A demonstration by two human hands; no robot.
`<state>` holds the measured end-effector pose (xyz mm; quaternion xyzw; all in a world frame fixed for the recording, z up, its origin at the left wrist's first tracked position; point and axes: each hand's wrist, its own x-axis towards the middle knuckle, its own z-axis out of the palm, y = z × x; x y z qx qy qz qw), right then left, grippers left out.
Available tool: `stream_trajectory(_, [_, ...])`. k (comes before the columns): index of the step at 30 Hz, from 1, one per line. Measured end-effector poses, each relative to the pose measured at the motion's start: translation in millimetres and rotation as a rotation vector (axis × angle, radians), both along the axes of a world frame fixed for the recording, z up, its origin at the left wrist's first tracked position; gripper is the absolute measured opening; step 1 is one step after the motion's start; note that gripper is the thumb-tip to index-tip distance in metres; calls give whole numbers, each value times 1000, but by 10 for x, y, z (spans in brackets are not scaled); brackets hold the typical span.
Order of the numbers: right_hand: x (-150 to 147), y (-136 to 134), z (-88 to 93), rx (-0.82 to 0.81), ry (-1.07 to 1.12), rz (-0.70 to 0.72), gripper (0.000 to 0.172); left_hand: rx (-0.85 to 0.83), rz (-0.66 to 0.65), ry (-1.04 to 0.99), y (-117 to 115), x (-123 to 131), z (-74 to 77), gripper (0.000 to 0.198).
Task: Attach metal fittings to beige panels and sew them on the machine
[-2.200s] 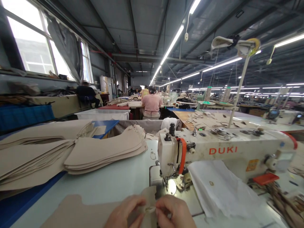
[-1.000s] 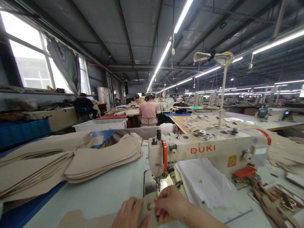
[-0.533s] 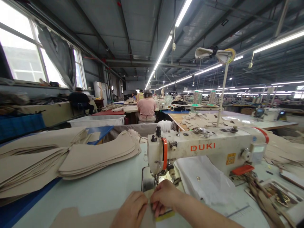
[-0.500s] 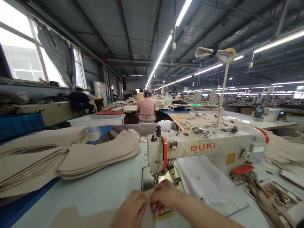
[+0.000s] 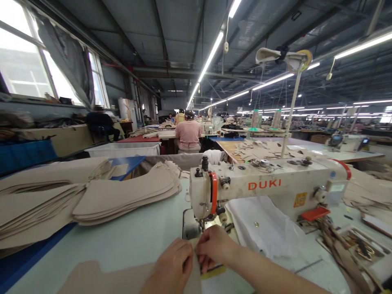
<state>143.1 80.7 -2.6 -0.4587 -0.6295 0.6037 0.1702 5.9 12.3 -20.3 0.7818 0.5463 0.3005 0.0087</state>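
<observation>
A beige fabric piece (image 5: 116, 274) lies on the pale table in front of the sewing machine (image 5: 239, 188). My left hand (image 5: 173, 263) is closed on this fabric, its fingers curled at the edge just before the needle area. Close beside it, my right hand (image 5: 216, 247) pinches at the same edge with bent fingers, right under the machine head. What exactly sits between the right fingertips is hidden. The needle and presser foot are mostly covered by the hand, with a lamp glowing there.
Stacks of cut beige pieces (image 5: 128, 194) lie to the left. White cloth (image 5: 266, 224) rests under the machine arm. At right are beige strips (image 5: 339, 249) and a tray of metal hardware (image 5: 364, 245). A co-worker in pink (image 5: 188, 134) sits ahead with their back turned.
The view has shifted slightly. Both hands stay at the fabric edge before the needle, with the left hand a little closer to the right; their grip looks the same.
</observation>
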Motion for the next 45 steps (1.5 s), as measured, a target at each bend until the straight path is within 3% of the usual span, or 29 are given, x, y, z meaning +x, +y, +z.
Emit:
stream_trajectory(2, [94, -75, 17, 108, -59, -70, 20, -13, 5, 1, -3, 1, 25, 24])
stream_trajectory(4, [219, -169, 24, 409, -135, -42, 16, -20, 2, -7, -7, -2, 35, 23])
stream_trajectory(8, [473, -334, 9, 1128, -378, 319, 14, -15, -8, -36, -9, -18, 19, 22])
stream_trajectory(13, [701, -412, 24, 1450, -359, 590, 11, -32, -33, -41, -15, -25, 26, 20])
stream_trajectory(17, [739, -419, 66, 1538, -371, 697, 15, -15, -34, -37, -20, -8, 53, 21])
stream_trajectory(23, [542, -416, 24, 1582, -313, 553, 16, -23, -18, -6, -20, -10, 31, 20])
stream_trajectory(30, [471, -379, -89, 1572, -294, 683, 11, 33, -42, -4, -21, -36, -48, 19])
stream_trajectory(39, [413, -303, -331, 1645, -83, 511, 20, 145, -94, 16, -17, -24, -50, 21])
stream_trajectory(45, [418, -307, -308, 1632, -45, 497, 20, 164, -113, 39, 14, 2, -12, 22])
